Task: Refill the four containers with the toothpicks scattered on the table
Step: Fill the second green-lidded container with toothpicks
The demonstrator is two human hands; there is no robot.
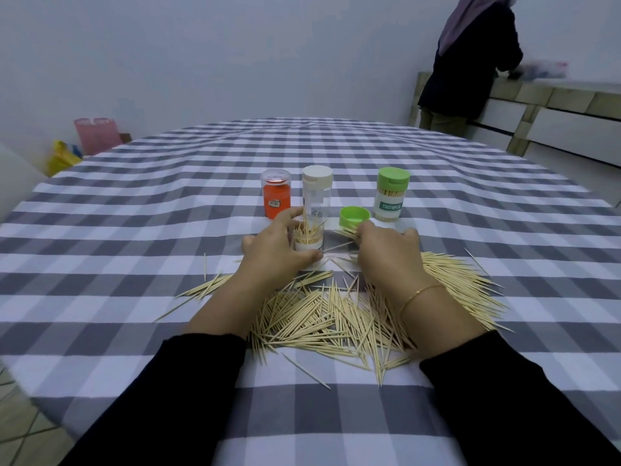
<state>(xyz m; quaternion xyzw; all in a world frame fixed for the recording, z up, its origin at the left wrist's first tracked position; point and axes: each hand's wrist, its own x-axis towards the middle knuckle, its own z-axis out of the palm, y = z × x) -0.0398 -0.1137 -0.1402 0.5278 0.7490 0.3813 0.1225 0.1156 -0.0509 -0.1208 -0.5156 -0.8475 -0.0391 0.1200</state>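
Filling the open clear container (308, 238): left hand (274, 250) curled round it, right hand (386, 250) pinching a toothpick bunch (346, 233). Next, probably: tipping these in upright.

Left grip (274, 245) and right grip (386, 248) curled

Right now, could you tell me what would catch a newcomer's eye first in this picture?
The big heap of toothpicks spread across the near checked tablecloth. Just beyond it, the left hand grips an open container bristling with toothpicks, beside a loose green cap.
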